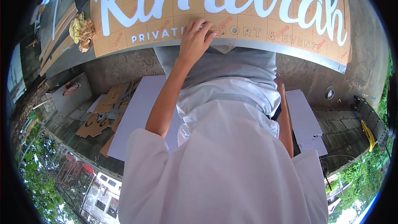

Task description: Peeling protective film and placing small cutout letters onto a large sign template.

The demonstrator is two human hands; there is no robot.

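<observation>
- A crumpled yellow cloth rag (pixel 81 31) is seen at about ten o'clock, lying on the grey floor beside the left end of the sign.
- Brown cardboard letter offcuts (pixel 101 114) are scattered at about nine o'clock, next to a flat white sheet (pixel 139 112) spread on the concrete.
- The left hand (pixel 195 39) is laid at twelve o'clock on the wide tan paper-masked sign panel with raised white cut-out lettering (pixel 219 6); the fingers are spread apart and pressed flat near the panel's lower edge, clamped on nothing.
- The panel spans the top of the view from eleven to two o'clock. It is judged stiff, broad and awkward rather than heavy, with a smooth masking skin that may slip; the thin letters look fragile, so hold is best taken along the bare metal lower edge, not on the lettering.
- The right hand (pixel 280 85) is mostly hidden behind the white shirt at three o'clock; whether it is open or closed cannot be told.
</observation>
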